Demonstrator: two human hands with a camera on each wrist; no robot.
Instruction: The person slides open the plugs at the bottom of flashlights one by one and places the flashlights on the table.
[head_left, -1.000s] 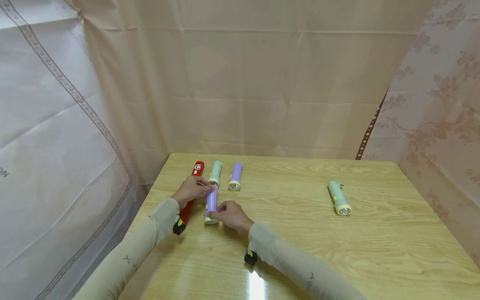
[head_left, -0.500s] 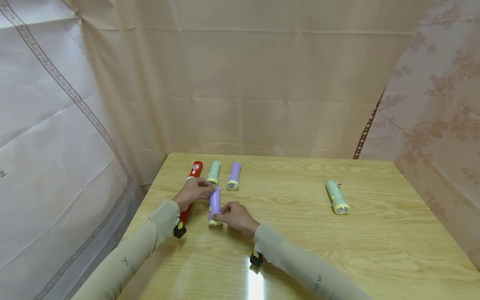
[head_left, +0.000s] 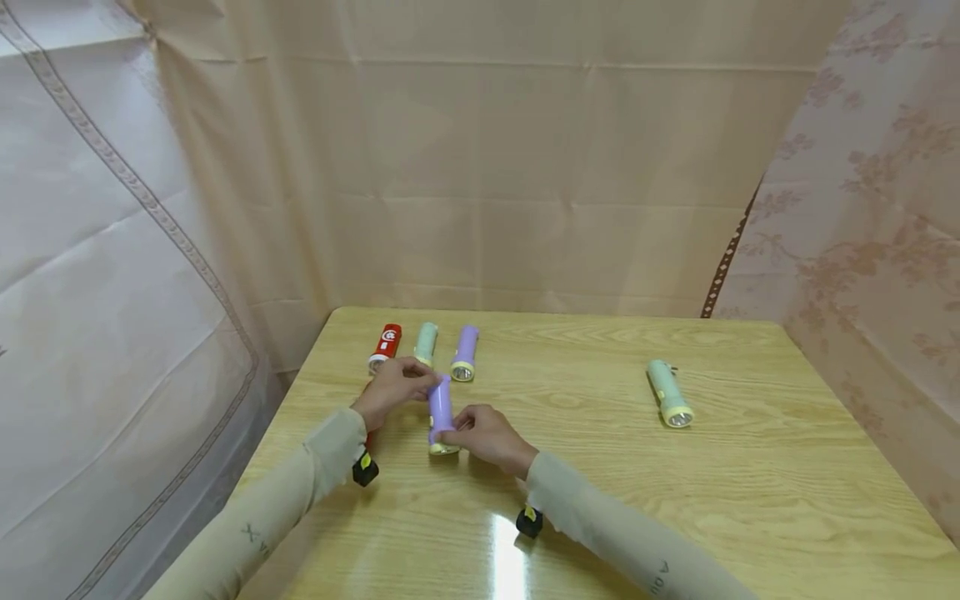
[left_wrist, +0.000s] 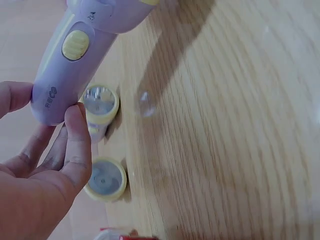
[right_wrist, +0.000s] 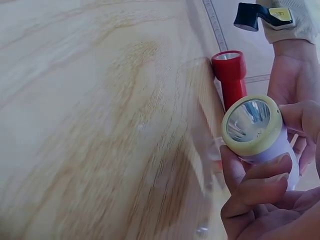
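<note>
Both hands hold a purple flashlight (head_left: 440,404) with a pale yellow head ring and a yellow switch (left_wrist: 76,45). At its tail end my left hand (head_left: 393,387) pinches it between thumb and fingers. My right hand (head_left: 491,437) grips it near the head, whose reflector (right_wrist: 248,120) faces the right wrist camera. Behind it lie a mint green flashlight (head_left: 426,342) and a second purple flashlight (head_left: 466,350). A red flashlight (head_left: 386,343) lies left of these. Another red flashlight (right_wrist: 231,75) is mostly covered by my left hand in the head view.
A third, separate mint green flashlight (head_left: 670,393) would be wrong to count; one lies far right on the wooden table (head_left: 570,467). Beige cloth (head_left: 525,183) hangs behind the table. Small black wrist devices (head_left: 365,469) hang below both cuffs.
Both hands have moved a little to the right and toward the near edge with the purple flashlight. More of the far red flashlight now shows. The flashlights on the table have stayed put.
</note>
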